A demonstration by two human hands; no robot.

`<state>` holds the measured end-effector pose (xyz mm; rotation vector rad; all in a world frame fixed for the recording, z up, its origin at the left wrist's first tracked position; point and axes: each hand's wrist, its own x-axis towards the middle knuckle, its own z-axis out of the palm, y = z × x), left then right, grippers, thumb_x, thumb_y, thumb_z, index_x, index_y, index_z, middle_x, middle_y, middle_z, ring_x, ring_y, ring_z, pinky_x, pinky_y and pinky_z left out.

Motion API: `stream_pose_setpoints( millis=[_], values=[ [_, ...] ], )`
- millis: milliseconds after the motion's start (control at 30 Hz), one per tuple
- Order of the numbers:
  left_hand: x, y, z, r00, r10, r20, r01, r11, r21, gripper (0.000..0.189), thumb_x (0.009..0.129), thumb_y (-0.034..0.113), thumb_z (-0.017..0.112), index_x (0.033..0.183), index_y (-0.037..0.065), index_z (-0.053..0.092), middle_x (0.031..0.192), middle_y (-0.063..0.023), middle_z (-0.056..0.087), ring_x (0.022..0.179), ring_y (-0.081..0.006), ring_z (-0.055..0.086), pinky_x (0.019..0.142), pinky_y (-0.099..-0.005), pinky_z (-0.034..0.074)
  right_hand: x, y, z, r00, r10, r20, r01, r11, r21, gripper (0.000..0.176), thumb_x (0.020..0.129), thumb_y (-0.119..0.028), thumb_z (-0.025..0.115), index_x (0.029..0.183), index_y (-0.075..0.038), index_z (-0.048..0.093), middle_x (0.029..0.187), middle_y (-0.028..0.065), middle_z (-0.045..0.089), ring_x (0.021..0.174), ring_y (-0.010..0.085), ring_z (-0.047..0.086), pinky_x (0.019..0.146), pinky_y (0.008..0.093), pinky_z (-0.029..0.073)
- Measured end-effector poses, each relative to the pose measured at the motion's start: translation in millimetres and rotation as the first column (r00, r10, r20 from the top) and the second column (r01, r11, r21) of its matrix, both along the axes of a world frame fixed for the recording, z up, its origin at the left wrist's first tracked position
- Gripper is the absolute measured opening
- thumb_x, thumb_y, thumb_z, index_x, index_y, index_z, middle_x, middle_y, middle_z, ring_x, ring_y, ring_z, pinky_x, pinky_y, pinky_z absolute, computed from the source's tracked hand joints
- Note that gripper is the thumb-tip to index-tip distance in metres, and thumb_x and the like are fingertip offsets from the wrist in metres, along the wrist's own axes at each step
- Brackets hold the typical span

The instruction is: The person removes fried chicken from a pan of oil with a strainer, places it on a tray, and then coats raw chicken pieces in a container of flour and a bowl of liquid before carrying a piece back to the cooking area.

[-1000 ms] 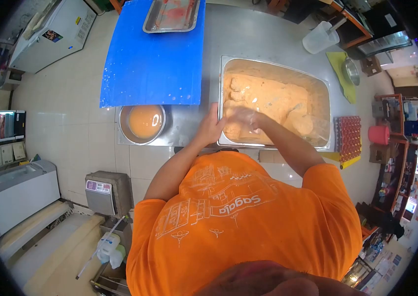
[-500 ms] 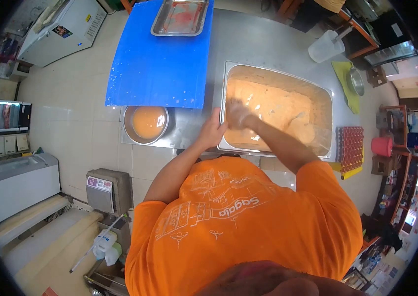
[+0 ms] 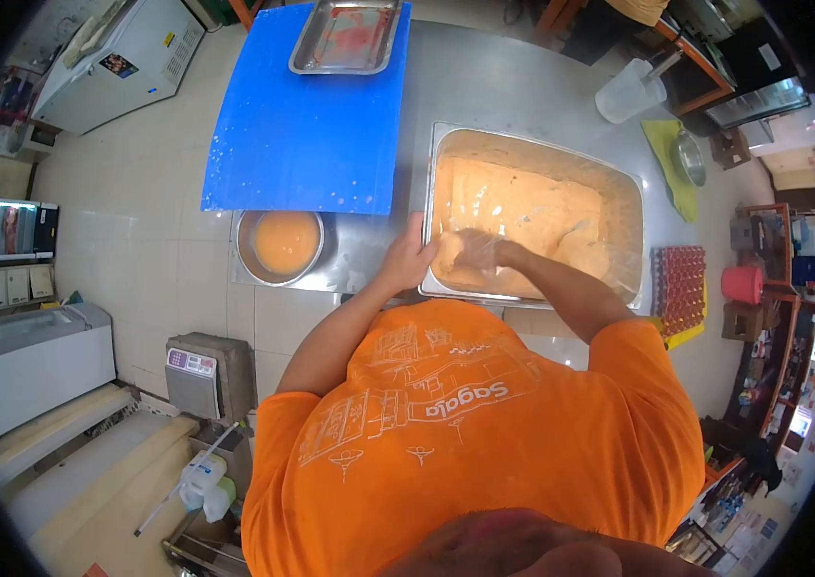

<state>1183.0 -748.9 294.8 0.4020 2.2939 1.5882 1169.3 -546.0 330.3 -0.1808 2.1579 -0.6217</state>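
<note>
Head view. The steel table (image 3: 494,77) spans the upper middle. Over its left part lies a blue sheet (image 3: 301,135). Right of the sheet, near the wearer, stands a deep rectangular steel pan (image 3: 561,165), holding a pale orange mixture (image 3: 523,197). A shallow metal tray (image 3: 340,67) with reddish residue rests on the sheet's far part. A round metal bowl (image 3: 246,248) of orange liquid sits at the sheet's near edge, which hides the bowl's far rim. To the right are a red dimpled tray (image 3: 681,284), beside the pan's right end, and a translucent pitcher (image 3: 630,93) farther off. The left hand (image 3: 410,258) grasps the pan's left rim with its fingers. The right hand (image 3: 476,252) is inside the pan, low over the mixture, just beside a pale lump (image 3: 447,252) at the left end; its fingers are blurred, and whether they are clenched or released cannot be told.
</note>
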Motion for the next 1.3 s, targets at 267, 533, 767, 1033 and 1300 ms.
stream_pose_setpoints(
  millis=[267, 533, 767, 1033, 1300],
  values=[
    [-0.7, 0.0, -1.4, 1.0, 0.012, -0.01, -0.013, 1.0, -0.017, 0.043, 0.09, 0.015, 0.054, 0.127, 0.0, 0.039, 0.114, -0.0285, 0.057, 0.108, -0.0458, 0.055, 0.092, -0.0464, 0.043, -43.5, 39.1, 46.6, 0.988, -0.076, -0.138, 0.079, 0.997, 0.018, 0.059, 0.085, -0.03, 0.06, 0.137, -0.006, 0.048, 0.132, 0.0204, 0.055, 0.113, 0.0334, 0.059, 0.093, 0.0419, 0.048],
    [4.5, -3.9, 13.6, 0.998, 0.042, 0.056, -0.041, 0.999, -0.019, 0.041, 0.093, 0.023, 0.058, 0.126, 0.002, 0.046, 0.105, -0.0222, 0.062, 0.088, -0.0331, 0.063, 0.077, -0.0413, 0.049, -49.9, 57.2, 44.0, 0.924, -0.246, -0.292, 0.248, 0.968, -0.033, 0.062, 0.086, -0.032, 0.059, 0.14, -0.006, 0.044, 0.135, 0.0199, 0.054, 0.123, 0.0338, 0.053, 0.1, 0.0396, 0.044],
    [39.9, -48.4, 6.5, 0.942, 0.223, 0.252, -0.264, 0.954, 0.14, 0.034, 0.099, 0.024, 0.053, 0.126, 0.003, 0.052, 0.094, -0.0084, 0.06, 0.08, -0.0149, 0.058, 0.067, -0.0286, 0.048, -47.4, 22.3, -3.6, 0.965, 0.169, -0.2, -0.104, 0.949, 0.297, 0.033, 0.089, -0.026, 0.053, 0.098, 0.002, 0.068, 0.107, 0.0207, 0.066, 0.102, 0.0354, 0.062, 0.091, 0.0432, 0.047],
    [101.1, -95.5, -16.8, 0.842, 0.402, 0.361, -0.48, 0.862, 0.16, 0.031, 0.1, 0.025, 0.052, 0.126, 0.007, 0.052, 0.091, -0.0012, 0.054, 0.073, -0.0068, 0.051, 0.059, -0.0205, 0.045, -14.7, 42.6, -80.9, 0.94, 0.338, -0.053, -0.338, 0.941, 0.002, 0.049, 0.091, -0.042, 0.051, 0.113, 0.0, 0.062, 0.117, 0.0234, 0.061, 0.101, 0.0365, 0.058, 0.089, 0.0427, 0.045],
    [46.7, -13.0, 30.4, 0.994, -0.03, 0.103, 0.054, 0.971, -0.234, 0.039, 0.098, 0.033, 0.052, 0.115, -0.001, 0.042, 0.103, -0.0319, 0.061, 0.093, -0.0486, 0.06, 0.078, -0.0504, 0.047, -13.4, -56.3, -14.3, 0.734, 0.641, 0.227, -0.679, 0.702, 0.215, 0.046, 0.087, -0.036, 0.061, 0.115, 0.0, 0.062, 0.122, 0.0263, 0.06, 0.111, 0.0367, 0.058, 0.091, 0.0448, 0.043]
  ],
)
